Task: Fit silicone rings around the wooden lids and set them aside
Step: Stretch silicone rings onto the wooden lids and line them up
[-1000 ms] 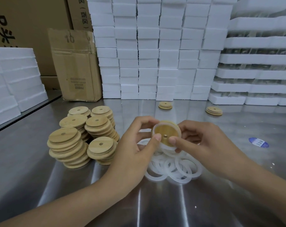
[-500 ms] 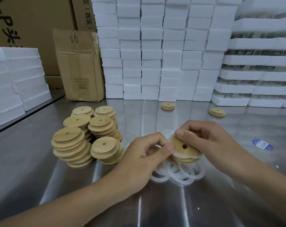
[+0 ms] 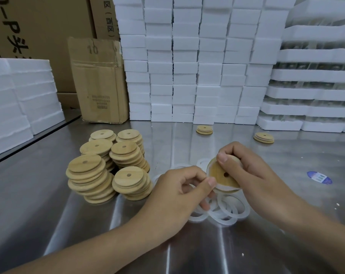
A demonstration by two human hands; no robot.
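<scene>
Lid [image 3: 220,176] tilted above the ring pile [image 3: 230,210], right hand [image 3: 252,175] gripping its rim; left hand [image 3: 175,192] pinches a white ring [image 3: 225,188] at its lower edge; lid stacks [image 3: 108,167] close left of the pile.

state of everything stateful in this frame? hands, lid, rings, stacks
right hand: grips the held lid by its rim.
held lid: tilted, off the table.
silicone ring: around the held lid's rim; fully seated, cannot tell.
left hand: pinches the silicone ring at the lid's lower left.
loose rings: overlapping heap on the table.
lid stacks: leaning, no rings visible.
far lid piles: two, short, apart.
</scene>
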